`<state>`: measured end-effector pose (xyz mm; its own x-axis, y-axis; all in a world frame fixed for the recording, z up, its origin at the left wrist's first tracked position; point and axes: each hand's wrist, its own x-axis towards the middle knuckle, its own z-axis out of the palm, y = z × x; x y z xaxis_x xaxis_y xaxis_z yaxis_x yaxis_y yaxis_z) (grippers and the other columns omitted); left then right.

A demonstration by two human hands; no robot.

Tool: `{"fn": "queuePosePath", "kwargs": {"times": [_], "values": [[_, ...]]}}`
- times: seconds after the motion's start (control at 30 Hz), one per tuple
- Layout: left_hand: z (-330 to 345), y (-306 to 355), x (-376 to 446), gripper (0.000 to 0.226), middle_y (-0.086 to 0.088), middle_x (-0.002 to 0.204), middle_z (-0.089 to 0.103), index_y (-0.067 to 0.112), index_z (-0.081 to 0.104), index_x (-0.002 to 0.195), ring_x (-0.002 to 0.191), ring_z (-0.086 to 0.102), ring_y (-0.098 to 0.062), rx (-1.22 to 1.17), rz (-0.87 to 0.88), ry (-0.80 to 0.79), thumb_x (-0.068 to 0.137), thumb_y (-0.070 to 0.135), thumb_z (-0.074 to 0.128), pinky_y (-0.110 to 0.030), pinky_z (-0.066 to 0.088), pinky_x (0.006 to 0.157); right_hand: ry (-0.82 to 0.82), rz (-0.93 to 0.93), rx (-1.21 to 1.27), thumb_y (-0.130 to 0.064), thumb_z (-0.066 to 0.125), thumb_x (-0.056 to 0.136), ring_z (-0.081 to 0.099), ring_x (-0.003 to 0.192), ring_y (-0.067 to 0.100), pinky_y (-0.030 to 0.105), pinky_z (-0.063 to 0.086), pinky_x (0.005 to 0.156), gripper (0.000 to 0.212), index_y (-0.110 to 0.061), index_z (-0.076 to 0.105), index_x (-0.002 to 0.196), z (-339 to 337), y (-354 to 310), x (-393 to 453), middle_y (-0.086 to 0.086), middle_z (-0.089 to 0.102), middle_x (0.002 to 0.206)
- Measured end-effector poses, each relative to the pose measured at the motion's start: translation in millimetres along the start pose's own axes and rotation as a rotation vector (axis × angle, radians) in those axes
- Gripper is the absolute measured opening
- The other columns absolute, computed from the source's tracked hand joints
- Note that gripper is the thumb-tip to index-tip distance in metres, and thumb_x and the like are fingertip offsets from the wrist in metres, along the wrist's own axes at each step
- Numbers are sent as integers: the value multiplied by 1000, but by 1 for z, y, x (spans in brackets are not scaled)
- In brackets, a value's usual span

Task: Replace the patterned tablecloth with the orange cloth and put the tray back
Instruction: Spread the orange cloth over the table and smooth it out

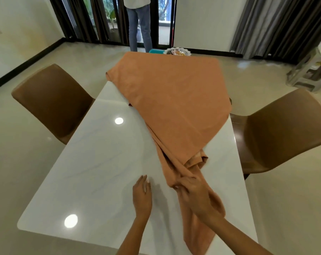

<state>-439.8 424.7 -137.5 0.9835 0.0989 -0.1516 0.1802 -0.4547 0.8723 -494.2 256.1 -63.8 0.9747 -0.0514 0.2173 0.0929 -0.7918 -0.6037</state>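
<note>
While the head view is the only one given, it shows the job partway through: the orange cloth [172, 100] lies skewed across the white marble-look table [93, 162], spread flat toward twelve o'clock and gathered into a twisted rope toward five o'clock, where its tail hangs over the near edge. The right hand [194, 194] clenches that bunched part, fingers curled round the fabric. The left hand [142, 194] lies relaxed and flat-fingered at six o'clock, just beside the bunch, holding nothing; whether it touches the tabletop I cannot tell. Bare tabletop fills the whole nine o'clock side. A dark scrap [130, 104] peeks from under the cloth's left edge; it may be the patterned tablecloth, but too little shows to say. The scalloped tray [177, 52] sits beyond the far end at twelve o'clock, off the cloth, next to something teal [156, 51].

Risks, as I judge them: a one-handed pull on the twisted bunch could drag the spread part off the far end or leave the cloth crooked, and the glossy top would let it slide. The overhanging tail could also pull the cloth down toward the floor.

Counted: one cloth, one tray, two hands, two brown chairs, at nine o'clock [53, 100] and three o'clock [285, 129], and one person standing [139, 24] by the window.
</note>
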Motion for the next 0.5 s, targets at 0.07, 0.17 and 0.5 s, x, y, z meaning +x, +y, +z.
{"fn": "queuePosePath", "kwargs": {"times": [0.07,0.17,0.5], "values": [[15,26,10,32,-6,124,61,9,61,123,119,54,-22,-218,-177,12,99,25,47,-30,40,101,92,-35,63,-19,61,84,62,82,1,13,46,83,12,-17,71,90,-25,-4,-7,-9,71,87],[37,68,27,20,-10,101,69,9,68,99,94,65,-28,-614,-475,-87,96,23,54,-40,53,83,243,-57,117,-39,51,94,61,90,1,12,47,86,22,-24,65,101,-50,-4,-15,-9,70,93],[60,107,76,37,-16,112,66,-3,59,117,101,64,-27,-962,-750,-151,82,7,67,-36,55,83,474,-176,50,-18,57,76,60,81,5,15,46,81,18,-13,71,86,-103,-8,-28,-4,70,85]]}}
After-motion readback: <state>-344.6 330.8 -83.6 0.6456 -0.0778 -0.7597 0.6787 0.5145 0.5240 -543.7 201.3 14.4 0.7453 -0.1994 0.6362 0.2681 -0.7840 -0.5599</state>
